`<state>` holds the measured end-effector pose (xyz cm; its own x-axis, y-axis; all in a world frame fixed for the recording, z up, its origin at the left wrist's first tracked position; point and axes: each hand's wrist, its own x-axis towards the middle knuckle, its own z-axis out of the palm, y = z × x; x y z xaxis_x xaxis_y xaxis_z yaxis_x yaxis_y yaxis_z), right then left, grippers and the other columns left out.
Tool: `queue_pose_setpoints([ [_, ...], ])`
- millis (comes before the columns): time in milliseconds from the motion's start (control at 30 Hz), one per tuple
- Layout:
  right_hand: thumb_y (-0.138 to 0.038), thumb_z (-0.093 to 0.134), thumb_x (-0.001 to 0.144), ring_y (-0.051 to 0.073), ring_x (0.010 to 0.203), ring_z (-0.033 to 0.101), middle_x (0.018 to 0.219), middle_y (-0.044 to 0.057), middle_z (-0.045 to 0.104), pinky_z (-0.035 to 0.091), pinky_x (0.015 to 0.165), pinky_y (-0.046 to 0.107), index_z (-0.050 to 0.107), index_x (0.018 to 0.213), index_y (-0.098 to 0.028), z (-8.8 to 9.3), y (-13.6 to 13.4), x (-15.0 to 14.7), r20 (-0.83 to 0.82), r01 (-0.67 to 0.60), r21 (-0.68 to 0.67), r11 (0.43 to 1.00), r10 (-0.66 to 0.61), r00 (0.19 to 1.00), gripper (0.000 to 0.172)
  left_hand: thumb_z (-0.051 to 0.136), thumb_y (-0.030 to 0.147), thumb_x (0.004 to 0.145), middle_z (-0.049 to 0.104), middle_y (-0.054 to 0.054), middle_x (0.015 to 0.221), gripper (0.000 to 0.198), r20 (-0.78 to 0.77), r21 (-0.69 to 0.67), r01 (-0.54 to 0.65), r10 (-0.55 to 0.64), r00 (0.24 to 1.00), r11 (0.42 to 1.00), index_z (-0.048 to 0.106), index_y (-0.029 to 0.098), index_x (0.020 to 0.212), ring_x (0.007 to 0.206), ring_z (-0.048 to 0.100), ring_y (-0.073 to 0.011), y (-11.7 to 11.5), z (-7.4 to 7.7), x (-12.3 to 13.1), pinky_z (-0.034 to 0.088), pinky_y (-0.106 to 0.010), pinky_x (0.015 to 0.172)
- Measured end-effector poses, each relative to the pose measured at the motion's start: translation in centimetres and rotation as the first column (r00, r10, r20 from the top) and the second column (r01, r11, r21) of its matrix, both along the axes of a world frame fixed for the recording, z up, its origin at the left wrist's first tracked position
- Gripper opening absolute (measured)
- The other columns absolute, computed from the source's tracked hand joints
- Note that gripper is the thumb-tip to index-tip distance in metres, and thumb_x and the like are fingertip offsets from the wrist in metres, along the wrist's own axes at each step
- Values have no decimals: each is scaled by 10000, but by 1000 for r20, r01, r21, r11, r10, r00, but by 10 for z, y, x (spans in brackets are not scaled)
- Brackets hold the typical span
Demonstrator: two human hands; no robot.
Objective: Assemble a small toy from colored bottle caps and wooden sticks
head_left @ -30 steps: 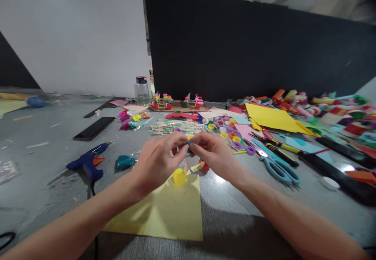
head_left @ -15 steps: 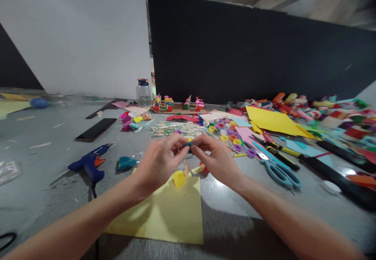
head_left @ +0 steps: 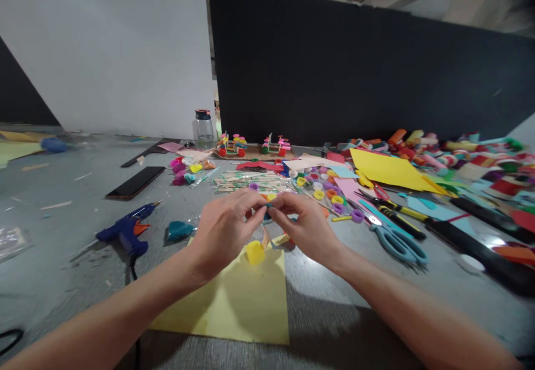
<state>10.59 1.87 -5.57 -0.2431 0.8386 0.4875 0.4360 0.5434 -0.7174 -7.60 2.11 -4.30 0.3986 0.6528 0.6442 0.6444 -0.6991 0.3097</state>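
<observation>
My left hand (head_left: 228, 222) and my right hand (head_left: 307, 225) meet at their fingertips in the middle of the view. Between them they pinch a small dark teal piece (head_left: 268, 205), mostly covered by the fingers. Just below the hands is a yellow piece (head_left: 255, 252) beside thin wooden sticks, over a pale yellow sheet (head_left: 246, 303). A teal lump of clay-like material (head_left: 179, 230) lies left of my left hand. Small coloured rings (head_left: 318, 194) are scattered behind my right hand.
On the left lie a blue glue gun (head_left: 127, 230) and a black phone (head_left: 136, 182). Scissors (head_left: 399, 243) and cutters (head_left: 403, 223) are on the right. Further back stand a bottle (head_left: 204, 127), small colourful models (head_left: 276, 146) and a bundle of sticks (head_left: 251, 182).
Both hands keep their pinch, with the fingertips shifted slightly around the teal piece. The whole view has moved a little.
</observation>
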Motion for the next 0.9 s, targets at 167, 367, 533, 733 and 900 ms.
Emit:
queue_pose_setpoints([
  [167,-262,579,901,123,664,575,728,-2,634,457,617,264,614,784,-191,-1,0,0,-11,11,0,1000,-11,1000,142,606,228,902,727,-9,908,124,-13,-6,-51,51,999,999,668,219,1009,745,650,-157,-1,0,1,457,-278,668],
  [367,-279,578,904,124,660,582,731,1,639,454,594,258,631,792,-189,1,0,1,-8,-20,-51,998,19,1000,153,598,227,912,733,-8,918,122,-7,-41,-19,19,1000,999,679,220,1003,806,662,-169,1,1,1,463,-289,705],
  [533,-312,588,902,128,676,583,753,6,631,471,583,249,613,802,-191,1,0,2,-29,-52,-80,995,50,998,159,592,209,911,731,-1,908,119,14,-51,-24,25,1000,998,683,229,986,789,654,-162,2,1,0,453,-281,683],
  [733,-358,577,910,114,598,534,681,-1,582,427,482,230,550,697,-191,2,1,1,-8,-37,-104,994,36,999,273,615,229,889,730,-8,929,113,12,-90,-47,48,999,995,670,223,988,733,646,-153,2,-1,2,451,-282,657],
  [900,-351,580,910,107,593,507,675,-10,548,404,456,219,555,709,-188,3,0,1,-1,-41,-98,994,41,999,260,604,208,896,726,2,916,116,12,-91,-20,21,1000,996,681,223,981,776,648,-158,3,-1,1,447,-286,685],
])
